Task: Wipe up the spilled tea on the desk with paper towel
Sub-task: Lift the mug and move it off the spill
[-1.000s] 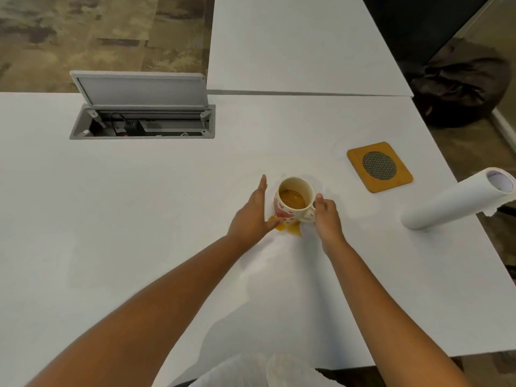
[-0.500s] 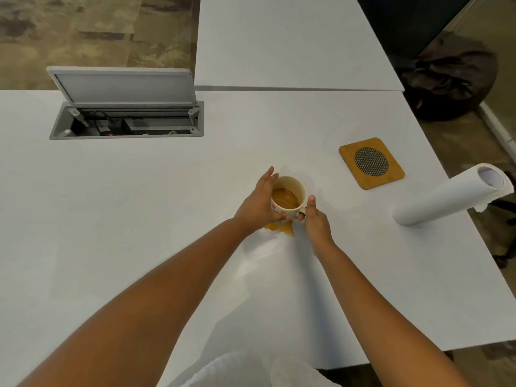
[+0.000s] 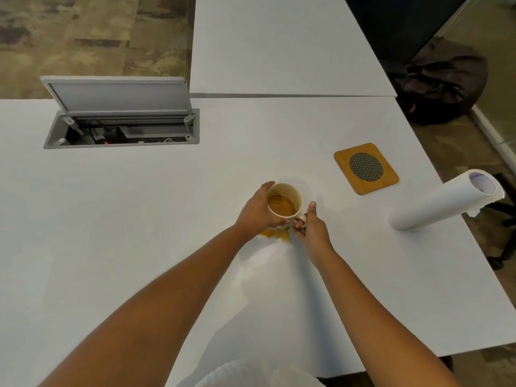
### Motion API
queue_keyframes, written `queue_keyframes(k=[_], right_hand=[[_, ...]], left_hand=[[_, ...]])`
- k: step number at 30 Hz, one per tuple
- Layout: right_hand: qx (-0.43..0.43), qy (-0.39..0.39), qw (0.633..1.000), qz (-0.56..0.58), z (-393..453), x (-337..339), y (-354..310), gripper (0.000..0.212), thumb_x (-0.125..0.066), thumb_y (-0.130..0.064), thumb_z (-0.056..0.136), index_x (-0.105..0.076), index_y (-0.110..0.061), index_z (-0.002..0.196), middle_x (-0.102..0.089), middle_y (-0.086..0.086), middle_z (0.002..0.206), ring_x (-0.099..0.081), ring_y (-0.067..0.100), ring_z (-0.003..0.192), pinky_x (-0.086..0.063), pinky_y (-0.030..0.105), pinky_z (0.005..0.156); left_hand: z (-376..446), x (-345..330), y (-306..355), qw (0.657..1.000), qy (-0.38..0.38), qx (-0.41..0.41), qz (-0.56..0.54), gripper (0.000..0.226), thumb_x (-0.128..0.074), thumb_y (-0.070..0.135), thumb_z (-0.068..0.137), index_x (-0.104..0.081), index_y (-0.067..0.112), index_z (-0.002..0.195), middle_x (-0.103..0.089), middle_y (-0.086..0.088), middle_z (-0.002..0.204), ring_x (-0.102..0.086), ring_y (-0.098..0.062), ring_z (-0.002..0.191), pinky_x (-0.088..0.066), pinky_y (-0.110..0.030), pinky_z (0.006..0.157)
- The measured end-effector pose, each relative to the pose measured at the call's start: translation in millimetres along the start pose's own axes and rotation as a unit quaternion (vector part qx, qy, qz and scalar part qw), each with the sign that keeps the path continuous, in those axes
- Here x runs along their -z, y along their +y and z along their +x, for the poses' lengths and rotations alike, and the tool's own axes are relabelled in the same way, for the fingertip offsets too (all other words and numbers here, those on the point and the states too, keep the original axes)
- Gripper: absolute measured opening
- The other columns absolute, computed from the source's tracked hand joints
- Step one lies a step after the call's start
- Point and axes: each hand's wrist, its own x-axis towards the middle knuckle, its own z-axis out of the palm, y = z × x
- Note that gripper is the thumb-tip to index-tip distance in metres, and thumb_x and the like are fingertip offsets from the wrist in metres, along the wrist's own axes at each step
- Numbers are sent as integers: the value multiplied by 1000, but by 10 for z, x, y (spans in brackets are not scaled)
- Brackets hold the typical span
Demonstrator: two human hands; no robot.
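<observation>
Left hand (image 3: 255, 212) now wraps mug (image 3: 284, 203) | right hand (image 3: 312, 229) pinches handle | spilled tea (image 3: 276, 234) beneath

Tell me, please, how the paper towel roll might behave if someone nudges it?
The paper towel roll lies on its side near the desk edge, so it would probably roll, perhaps off. It looks light, and its torn loose end may flap.

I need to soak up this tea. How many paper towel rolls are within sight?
1: a paper towel roll standing at the desk's right edge, right of the coaster.
</observation>
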Motion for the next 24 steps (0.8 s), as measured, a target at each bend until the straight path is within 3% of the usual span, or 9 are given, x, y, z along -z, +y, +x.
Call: queue_keyframes(k=[12, 16, 19, 22, 24], right_hand=[[28, -35, 999, 24, -117, -287, -218, 58, -26, -57, 93, -50, -16, 60, -61, 6, 70, -64, 28, 98, -46, 42, 101], [16, -71, 997, 12, -204, -577, -311, 55, -27, -55, 94, -49, -15, 64, -56, 7, 73, -59, 32, 111, -49, 34, 96], [26, -111, 993, -10, -278, -828, -293, 54, -27, -55, 94, -49, -14, 65, -55, 5, 69, -64, 25, 94, -50, 29, 93], [37, -154, 987, -20, -327, -1092, -251, 54, -28, -56, 94, -44, -16, 60, -51, 2, 61, -58, 18, 76, -46, 36, 101], [44, -181, 982, -31, -360, -1256, -217, 54, -28, -56, 93, -43, -17, 59, -50, 2, 61, -58, 19, 75, -46, 37, 102]], left_hand=[[-162, 382, -1, 997, 70, -7, -42, 93, -86, 29, 58, -35, 19, 135, -51, 2, 131, -51, -15, 115, -42, -24, 88], [-347, 631, -100, 991, 111, 9, -72, 87, -85, 24, 60, -38, 18, 133, -53, 3, 125, -52, -14, 109, -44, -10, 69], [-542, 801, -211, 984, 153, 22, -88, 80, -85, 25, 62, -41, 21, 128, -51, 12, 114, -51, -6, 99, -44, -4, 57], [-727, 957, -369, 975, 199, 36, -89, 81, -85, 28, 61, -40, 22, 128, -51, 13, 115, -52, -5, 98, -40, -6, 66], [-846, 1056, -467, 970, 221, 50, -92, 81, -85, 27, 61, -40, 22, 129, -51, 14, 115, -53, -1, 94, -41, -3, 64]])
